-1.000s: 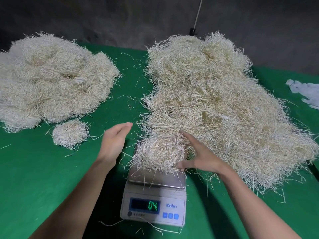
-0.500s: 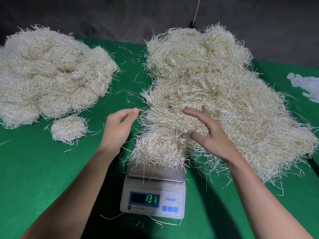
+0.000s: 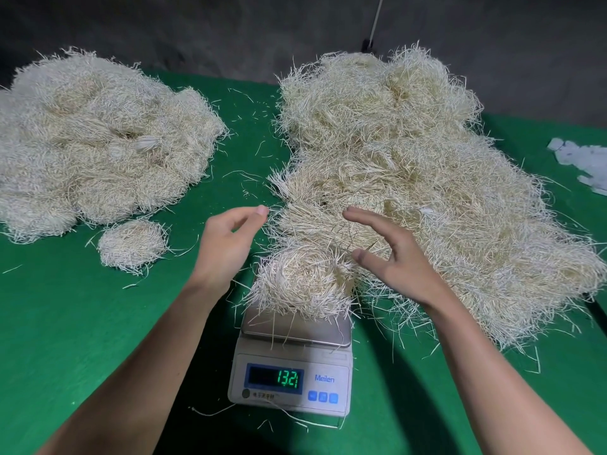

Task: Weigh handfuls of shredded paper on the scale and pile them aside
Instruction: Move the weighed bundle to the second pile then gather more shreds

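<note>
A round handful of shredded paper (image 3: 303,284) lies on the steel pan of the white scale (image 3: 292,372), whose green display reads 13.21. My left hand (image 3: 226,241) hovers just left of the handful, fingers relaxed, holding nothing. My right hand (image 3: 391,254) hovers just right of it with fingers spread, also holding nothing. Neither hand touches the handful. A big loose heap of shredded paper (image 3: 427,192) stretches behind and right of the scale. On the left lies the set-aside pile (image 3: 98,142), with one small round bundle (image 3: 133,244) in front of it.
Everything sits on a green cloth-covered table (image 3: 65,339). Loose strands are scattered around the scale and between the heaps. Some white pieces (image 3: 584,162) lie at the far right edge. A dark wall stands behind the table.
My right hand lifted off the handful on the scale and both hands rose slightly apart from it. The display climbed from a low reading to 13.21.
</note>
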